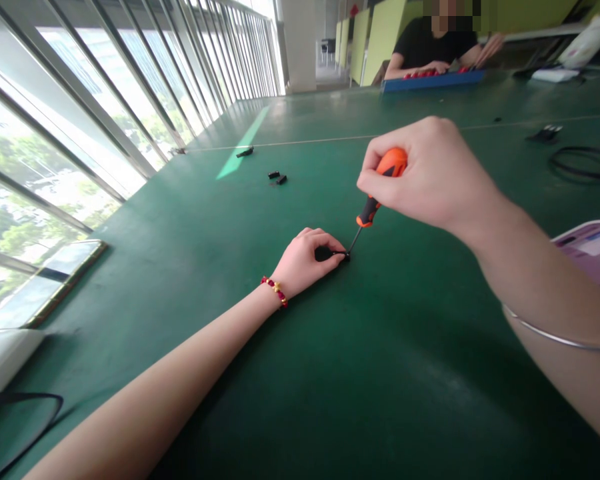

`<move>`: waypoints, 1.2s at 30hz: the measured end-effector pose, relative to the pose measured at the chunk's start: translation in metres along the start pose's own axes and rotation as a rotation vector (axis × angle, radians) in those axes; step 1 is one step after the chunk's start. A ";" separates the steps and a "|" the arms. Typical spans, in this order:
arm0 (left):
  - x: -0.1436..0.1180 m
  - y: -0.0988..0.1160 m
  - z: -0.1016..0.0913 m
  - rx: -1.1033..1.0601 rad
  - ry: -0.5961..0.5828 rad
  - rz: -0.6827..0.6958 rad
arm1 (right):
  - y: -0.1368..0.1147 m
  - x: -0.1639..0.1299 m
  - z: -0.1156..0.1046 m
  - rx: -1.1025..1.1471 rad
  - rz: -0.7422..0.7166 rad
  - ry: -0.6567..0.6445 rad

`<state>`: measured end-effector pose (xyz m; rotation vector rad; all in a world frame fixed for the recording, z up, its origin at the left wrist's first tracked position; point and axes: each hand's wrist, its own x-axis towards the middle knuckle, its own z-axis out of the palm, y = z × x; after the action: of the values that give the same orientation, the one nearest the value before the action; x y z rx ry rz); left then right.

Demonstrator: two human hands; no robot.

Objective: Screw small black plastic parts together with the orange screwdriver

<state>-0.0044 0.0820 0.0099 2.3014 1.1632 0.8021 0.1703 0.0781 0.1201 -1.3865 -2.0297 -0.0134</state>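
Note:
My right hand (pixel 425 177) is wrapped round the orange and black handle of a screwdriver (pixel 368 212), which slants down to the left. Its thin metal shaft ends at a small black part (pixel 348 255) on the green table. Thumb and fingers of my left hand (pixel 310 261) pinch that part, holding it down on the surface; much of it is hidden by the fingers, and its exact kind cannot be made out. The screwdriver tip appears to touch the part's right end.
Small black pieces (pixel 278 178) and another black piece (pixel 245 152) lie farther back on the green table (pixel 260 413). A phone (pixel 45 283) rests at the left edge by the railing. Black cable (pixel 585 163) and a purple item (pixel 593 250) are at right. Across sits a person (pixel 433 47) behind a blue tray (pixel 433 81).

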 end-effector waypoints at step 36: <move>-0.001 -0.003 0.001 -0.003 0.037 0.063 | 0.012 -0.047 0.008 0.482 0.218 0.087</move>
<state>-0.0058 0.0832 0.0067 2.3403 1.1088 0.8720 0.1861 0.0473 0.0854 -1.2572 -1.6556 0.4721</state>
